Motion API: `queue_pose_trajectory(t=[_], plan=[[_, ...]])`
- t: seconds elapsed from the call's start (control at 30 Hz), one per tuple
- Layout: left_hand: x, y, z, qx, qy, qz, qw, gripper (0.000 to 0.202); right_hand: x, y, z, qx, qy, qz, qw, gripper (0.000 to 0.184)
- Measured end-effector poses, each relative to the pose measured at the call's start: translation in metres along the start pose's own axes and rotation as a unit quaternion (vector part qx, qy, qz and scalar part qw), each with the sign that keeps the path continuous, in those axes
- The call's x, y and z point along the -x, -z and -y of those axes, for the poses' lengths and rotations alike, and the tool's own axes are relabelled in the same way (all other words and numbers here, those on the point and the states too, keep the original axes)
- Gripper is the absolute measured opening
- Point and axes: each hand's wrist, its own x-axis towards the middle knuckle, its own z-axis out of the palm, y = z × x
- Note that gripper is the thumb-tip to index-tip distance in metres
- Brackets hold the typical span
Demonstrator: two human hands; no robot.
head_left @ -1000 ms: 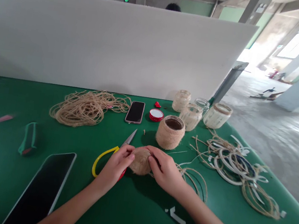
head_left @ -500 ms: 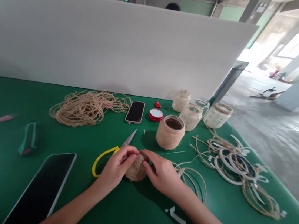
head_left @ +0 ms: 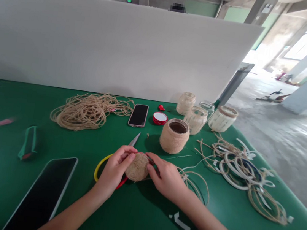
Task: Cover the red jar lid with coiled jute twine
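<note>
Left hand [head_left: 114,170] and right hand [head_left: 166,176] fingers grip the twine-wrapped jar [head_left: 137,168] by the scissors [head_left: 134,140]. Probably best to press coils flat, twine taut.

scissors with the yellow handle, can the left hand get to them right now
Probably yes: the scissors lie right under the left hand, nothing else over them. But it and the right hand both grip the twine-wrapped piece, so it would need to let go first.
</note>
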Motion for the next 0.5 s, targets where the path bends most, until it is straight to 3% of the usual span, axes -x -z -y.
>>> queue_pose_trajectory(t=[0.27,0.5], plan=[[0.0009,-0.0019,-0.0007,0.096,0.039,0.005,0.995,0.019,-0.0020,-0.0019,-0.0027,-0.070,-0.018,-0.009,0.997,0.031],[0.0030,-0.0020,-0.0058,0.079,0.067,0.036,0.994,0.023,-0.0041,0.0025,-0.0033,-0.117,-0.011,-0.062,0.991,0.029]])
